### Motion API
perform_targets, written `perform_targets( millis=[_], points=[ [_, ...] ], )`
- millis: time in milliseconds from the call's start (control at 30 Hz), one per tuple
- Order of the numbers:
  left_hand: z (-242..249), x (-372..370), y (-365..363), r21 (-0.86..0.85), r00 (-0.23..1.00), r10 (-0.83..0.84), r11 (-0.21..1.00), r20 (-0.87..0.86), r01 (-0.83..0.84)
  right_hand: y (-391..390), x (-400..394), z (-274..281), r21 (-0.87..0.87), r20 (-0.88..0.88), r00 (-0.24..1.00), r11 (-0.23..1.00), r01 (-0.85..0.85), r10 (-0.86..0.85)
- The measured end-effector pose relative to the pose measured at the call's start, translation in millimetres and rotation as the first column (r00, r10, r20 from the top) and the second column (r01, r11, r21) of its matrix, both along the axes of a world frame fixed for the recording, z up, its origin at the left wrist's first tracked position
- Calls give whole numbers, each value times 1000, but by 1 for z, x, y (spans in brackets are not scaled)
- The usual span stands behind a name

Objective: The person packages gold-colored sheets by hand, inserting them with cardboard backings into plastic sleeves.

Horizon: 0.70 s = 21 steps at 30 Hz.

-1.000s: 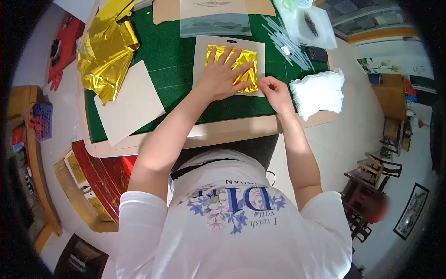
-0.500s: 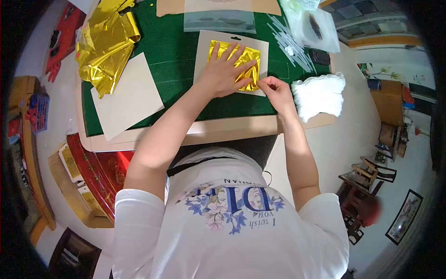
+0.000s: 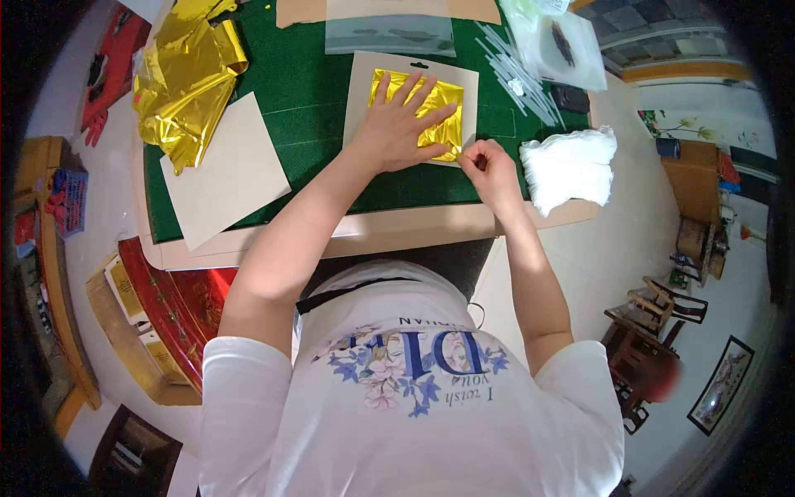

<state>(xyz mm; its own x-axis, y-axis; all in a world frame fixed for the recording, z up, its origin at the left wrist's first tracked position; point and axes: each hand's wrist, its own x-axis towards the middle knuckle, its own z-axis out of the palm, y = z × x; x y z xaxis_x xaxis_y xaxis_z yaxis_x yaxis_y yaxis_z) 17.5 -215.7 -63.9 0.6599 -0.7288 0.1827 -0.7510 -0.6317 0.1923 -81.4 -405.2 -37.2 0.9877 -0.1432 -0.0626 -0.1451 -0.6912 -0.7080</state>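
A folded square of shiny gold foil [image 3: 448, 132] lies on a pale card [image 3: 360, 87] that has a hanger slot at its top edge. Spread across the foil, my left hand [image 3: 396, 124] presses flat with the fingers apart. My right hand [image 3: 494, 172] is at the lower right corner of the foil, its thumb and forefinger pinched together on that corner. The fingertips partly cover the corner.
A big crumpled gold foil sheet [image 3: 186, 79] overlaps another blank card [image 3: 228, 174] on the left of the green table mat [image 3: 306, 157]. White sticks [image 3: 517, 74], plastic bags [image 3: 567, 45], a dark box [image 3: 571, 99] and a white fluffy bundle [image 3: 569, 170] lie on the right. A clear bag [image 3: 389, 37] is at the back.
My right hand has turned slightly and its fingers have curled in more at the foil's corner. My left hand stays flat in the same place.
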Motion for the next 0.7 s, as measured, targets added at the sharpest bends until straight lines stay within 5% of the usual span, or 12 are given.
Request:
perform_targets(
  millis=[100, 167, 300, 433, 500, 600, 700],
  points=[
    [2, -1, 1, -8, 1000, 0, 1000, -18, 0, 8, -4, 17, -187, -2, 1000, 982, 3, -4],
    [2, 0, 1, -8, 1000, 2, 1000, -16, -2, 17, -11, 24, -404, 382, 870, 903, -148, 313],
    [-6, 1, -1, -1, 999, 3, 1000, 50, -3, 21, -37, 19, -630, 48, 900, 713, -308, 432],
    [-3, 1, 0, 7, 1000, -5, 1000, 6, 5, 13, -44, 31, -651, -9, 898, 679, -339, 439],
    [0, 0, 1, -18, 1000, -12, 1000, -25, 12, 6, -36, 35, -520, 28, 912, 786, -336, 409],
    [1, 0, 1, -9, 1000, -14, 1000, -28, 14, 20, -21, 40, -508, 185, 910, 828, -235, 372],
    [-8, 2, -1, -55, 999, -11, 998, 35, 13, 25, -21, 26, -543, 143, 910, 800, -257, 389]
  ],
)
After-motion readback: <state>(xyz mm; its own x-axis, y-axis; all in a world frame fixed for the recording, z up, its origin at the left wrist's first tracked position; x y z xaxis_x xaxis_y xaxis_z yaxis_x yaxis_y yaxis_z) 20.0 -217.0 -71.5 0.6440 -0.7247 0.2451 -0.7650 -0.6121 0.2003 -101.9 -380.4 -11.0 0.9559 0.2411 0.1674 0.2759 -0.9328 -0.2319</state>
